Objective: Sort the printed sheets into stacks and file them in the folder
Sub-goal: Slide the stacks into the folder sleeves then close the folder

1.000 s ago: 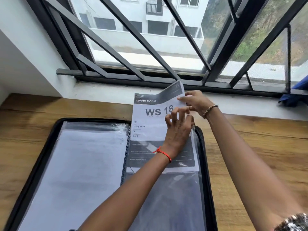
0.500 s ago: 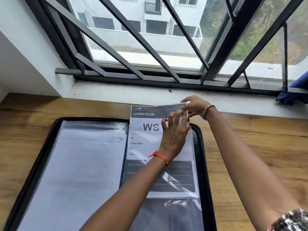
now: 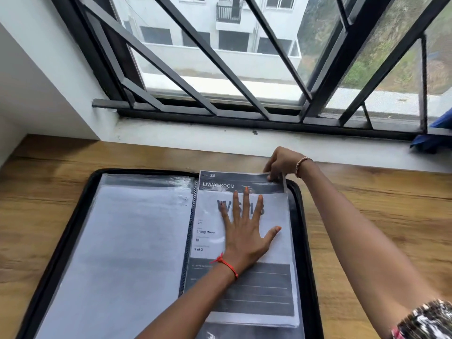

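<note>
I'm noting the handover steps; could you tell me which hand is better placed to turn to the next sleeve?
Probably the right hand: it already pinches the sleeve's top corner, while the left hand lies flat across the sheet.

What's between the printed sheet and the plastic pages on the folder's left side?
In the head view, the folder's dark spiral binding runs between the Living Room sheet and the left plastic pages.

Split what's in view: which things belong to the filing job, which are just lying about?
Job:
- printed sheet, in the sleeve
- folder, open on the desk
- left hand, flat on the sheet
- right hand, pinching the sleeve's top corner

Lying about:
- blue cloth on the sill
- window grille
</note>
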